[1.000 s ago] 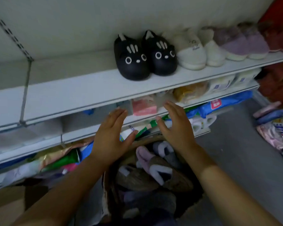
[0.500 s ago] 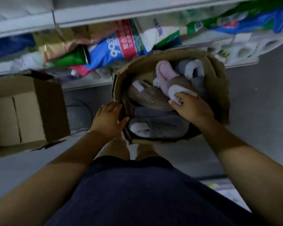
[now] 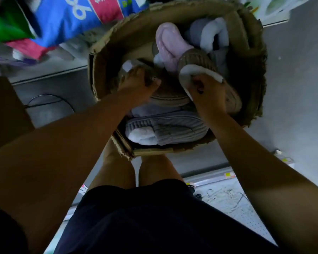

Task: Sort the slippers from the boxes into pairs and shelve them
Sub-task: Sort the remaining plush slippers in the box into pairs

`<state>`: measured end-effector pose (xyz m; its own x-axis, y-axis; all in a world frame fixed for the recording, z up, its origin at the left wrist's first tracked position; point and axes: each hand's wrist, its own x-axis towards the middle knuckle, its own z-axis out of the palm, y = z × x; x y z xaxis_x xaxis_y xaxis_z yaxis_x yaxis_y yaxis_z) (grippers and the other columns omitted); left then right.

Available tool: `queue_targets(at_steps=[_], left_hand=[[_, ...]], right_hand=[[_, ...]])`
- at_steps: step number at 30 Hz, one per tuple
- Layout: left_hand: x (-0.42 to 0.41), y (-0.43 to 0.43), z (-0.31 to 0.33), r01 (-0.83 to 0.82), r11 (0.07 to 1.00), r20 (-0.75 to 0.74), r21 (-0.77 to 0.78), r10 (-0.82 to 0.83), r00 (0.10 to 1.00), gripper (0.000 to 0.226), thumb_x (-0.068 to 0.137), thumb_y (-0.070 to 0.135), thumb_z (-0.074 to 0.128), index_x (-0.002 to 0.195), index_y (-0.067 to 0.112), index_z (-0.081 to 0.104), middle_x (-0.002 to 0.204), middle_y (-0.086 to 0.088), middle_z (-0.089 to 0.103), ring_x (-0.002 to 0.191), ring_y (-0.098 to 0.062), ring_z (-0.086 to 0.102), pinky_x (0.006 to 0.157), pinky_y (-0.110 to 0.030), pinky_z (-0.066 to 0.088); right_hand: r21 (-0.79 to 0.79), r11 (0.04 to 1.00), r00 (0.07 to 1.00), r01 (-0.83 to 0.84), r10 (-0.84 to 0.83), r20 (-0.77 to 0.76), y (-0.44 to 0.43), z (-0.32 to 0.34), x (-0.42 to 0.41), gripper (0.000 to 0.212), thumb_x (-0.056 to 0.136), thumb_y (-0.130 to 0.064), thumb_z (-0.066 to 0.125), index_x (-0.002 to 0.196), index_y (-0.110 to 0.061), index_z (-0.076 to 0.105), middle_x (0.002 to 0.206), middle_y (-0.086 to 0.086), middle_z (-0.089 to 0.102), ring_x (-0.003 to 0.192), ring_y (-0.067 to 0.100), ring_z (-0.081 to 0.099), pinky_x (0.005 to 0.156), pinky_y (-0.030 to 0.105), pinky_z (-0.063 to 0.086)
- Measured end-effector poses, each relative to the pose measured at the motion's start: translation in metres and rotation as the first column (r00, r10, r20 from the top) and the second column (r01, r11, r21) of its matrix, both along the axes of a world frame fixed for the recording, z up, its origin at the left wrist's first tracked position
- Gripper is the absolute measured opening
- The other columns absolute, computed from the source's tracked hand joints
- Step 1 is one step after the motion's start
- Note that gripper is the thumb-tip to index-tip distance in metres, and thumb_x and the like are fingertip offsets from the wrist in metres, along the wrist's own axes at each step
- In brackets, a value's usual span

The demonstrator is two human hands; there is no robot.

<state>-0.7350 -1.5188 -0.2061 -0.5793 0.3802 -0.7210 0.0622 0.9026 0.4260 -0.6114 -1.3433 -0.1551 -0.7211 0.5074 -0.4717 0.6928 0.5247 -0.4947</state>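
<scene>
An open cardboard box (image 3: pixel 103 57) on the floor holds several fleece-lined slippers. My right hand (image 3: pixel 208 93) is closed on the white-lined collar of a brown ribbed slipper (image 3: pixel 193 59) at the box's middle right. My left hand (image 3: pixel 136 83) grips a second brown slipper (image 3: pixel 170 97) lying beside it at the middle left. A pink slipper (image 3: pixel 168 46) stands behind them, a grey one (image 3: pixel 208 33) sits at the back right, and a grey ribbed slipper (image 3: pixel 173 132) lies at the near side.
Packaged goods in blue, pink and green (image 3: pixel 75 13) fill the low shelf behind the box. The edge of another cardboard box (image 3: pixel 6 110) shows at the left. Grey floor (image 3: pixel 297 85) lies to the right. My legs and dark shorts (image 3: pixel 154 217) are directly below.
My view dropped from the upper shelf of paired slippers down to the box. Both hands went into it; the left hand moved from the box's rim onto a brown slipper.
</scene>
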Motion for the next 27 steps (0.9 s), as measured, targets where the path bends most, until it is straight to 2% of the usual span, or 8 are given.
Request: queue_targets(at_steps=[2, 5, 9, 13, 17, 19, 24, 27], left_hand=[[-0.008, 0.010, -0.011, -0.038, 0.998, 0.074, -0.052, 0.042, 0.996, 0.098, 0.090, 0.069, 0.056, 0.158, 0.006, 0.023, 0.164, -0.017, 0.026, 0.152, -0.033, 0.023, 0.124, -0.043, 0.021], [-0.009, 0.015, -0.016, 0.030, 0.989, 0.052, -0.144, -0.022, 0.998, 0.110, 0.084, 0.073, 0.060, 0.159, 0.007, 0.016, 0.165, -0.021, 0.018, 0.153, -0.038, 0.014, 0.124, -0.049, 0.011], [-0.007, 0.010, -0.020, 0.193, 0.961, 0.015, -0.199, -0.194, 0.981, 0.117, 0.065, 0.091, 0.052, 0.156, 0.018, 0.033, 0.160, -0.019, 0.032, 0.147, -0.042, 0.024, 0.120, -0.055, 0.021], [-0.003, -0.004, -0.007, 0.065, 0.970, -0.099, -0.233, -0.090, 0.991, 0.079, 0.081, 0.072, 0.064, 0.138, 0.018, 0.058, 0.143, -0.015, 0.053, 0.136, -0.043, 0.033, 0.108, -0.054, 0.033], [0.014, -0.035, 0.008, -0.148, 0.986, -0.122, -0.072, 0.138, 0.983, 0.049, 0.083, 0.064, 0.066, 0.104, 0.020, 0.067, 0.116, -0.014, 0.066, 0.119, -0.041, 0.048, 0.102, -0.056, 0.042], [0.025, -0.049, 0.020, -0.251, 0.968, -0.088, 0.021, 0.252, 0.964, 0.031, 0.086, 0.060, 0.066, 0.087, 0.029, 0.059, 0.100, -0.009, 0.066, 0.108, -0.039, 0.056, 0.098, -0.053, 0.047], [0.054, -0.063, 0.068, -0.243, 0.948, -0.105, 0.204, 0.268, 0.958, 0.028, 0.095, 0.033, 0.069, 0.073, 0.032, 0.053, 0.069, 0.009, 0.053, 0.080, -0.029, 0.060, 0.084, -0.042, 0.049], [0.060, -0.070, 0.101, -0.184, 0.924, -0.155, 0.336, 0.247, 0.957, 0.028, 0.095, 0.021, 0.070, 0.072, 0.032, 0.057, 0.069, 0.014, 0.056, 0.065, -0.006, 0.054, 0.071, -0.029, 0.046]], right_hand=[[0.110, 0.989, 0.991, 0.102, -0.091, -0.103, 0.009, 0.008, 0.012, 0.028, 0.091, -0.032, 0.069, 0.114, -0.016, 0.067, 0.112, -0.002, 0.063, 0.103, 0.013, 0.057, 0.090, 0.030, 0.050], [0.228, 0.965, 0.991, 0.130, -0.117, -0.068, 0.033, 0.006, 0.028, 0.062, 0.078, -0.045, 0.078, 0.128, -0.017, 0.057, 0.129, 0.005, 0.054, 0.123, 0.024, 0.046, 0.095, 0.034, 0.042], [-0.076, 0.986, 0.962, 0.146, -0.124, 0.242, 0.073, -0.017, 0.049, 0.109, 0.059, -0.064, 0.086, 0.149, -0.033, 0.034, 0.151, 0.001, 0.040, 0.141, 0.026, 0.037, 0.112, 0.046, 0.039], [-0.057, 0.997, 0.947, 0.047, -0.026, 0.321, 0.103, -0.048, 0.060, 0.130, 0.038, -0.092, 0.073, 0.149, -0.039, 0.031, 0.151, -0.003, 0.044, 0.142, 0.027, 0.038, 0.109, 0.056, 0.041], [-0.026, 0.999, 0.910, 0.019, -0.007, 0.414, 0.100, -0.040, 0.042, 0.132, 0.039, -0.098, 0.065, 0.150, -0.033, 0.034, 0.153, 0.004, 0.043, 0.142, 0.034, 0.038, 0.113, 0.056, 0.036], [-0.049, 0.996, 0.927, 0.079, -0.056, 0.372, 0.090, -0.019, 0.037, 0.122, 0.052, -0.083, 0.076, 0.151, -0.022, 0.037, 0.151, 0.009, 0.046, 0.138, 0.035, 0.045, 0.111, 0.048, 0.040], [-0.049, 0.976, 0.973, 0.210, -0.204, 0.106, 0.075, 0.040, 0.047, 0.096, 0.063, -0.060, 0.086, 0.139, -0.012, 0.051, 0.135, 0.008, 0.060, 0.121, 0.029, 0.058, 0.087, 0.031, 0.044], [-0.171, 0.902, 0.916, 0.397, -0.400, 0.019, 0.068, 0.081, 0.052, 0.084, 0.065, -0.063, 0.083, 0.133, -0.020, 0.059, 0.129, 0.001, 0.065, 0.117, 0.022, 0.062, 0.089, 0.030, 0.048]])
